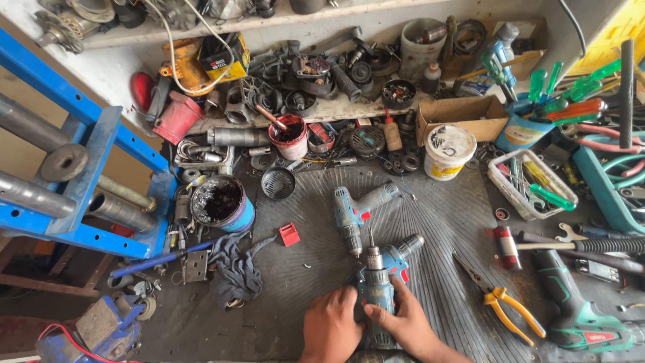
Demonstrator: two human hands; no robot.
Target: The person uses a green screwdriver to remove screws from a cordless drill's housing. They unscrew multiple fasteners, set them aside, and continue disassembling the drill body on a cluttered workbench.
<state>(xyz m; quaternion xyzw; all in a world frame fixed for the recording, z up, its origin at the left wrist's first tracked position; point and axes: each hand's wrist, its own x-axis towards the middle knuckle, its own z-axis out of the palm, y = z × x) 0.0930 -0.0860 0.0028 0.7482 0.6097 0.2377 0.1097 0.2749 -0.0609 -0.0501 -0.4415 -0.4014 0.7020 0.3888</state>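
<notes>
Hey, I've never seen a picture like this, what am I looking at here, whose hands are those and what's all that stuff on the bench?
This is one picture from a camera worn on a person's head, looking down at a cluttered workbench with a ribbed grey mat. The two bare hands at the bottom are that person's own. The left hand and right hand both grip a blue cordless drill, its bit pointing away. A second blue drill lies just beyond it. Nearby are yellow-handled pliers, a green power tool, a dark rag, a tub of black grease and a white tub.
</notes>
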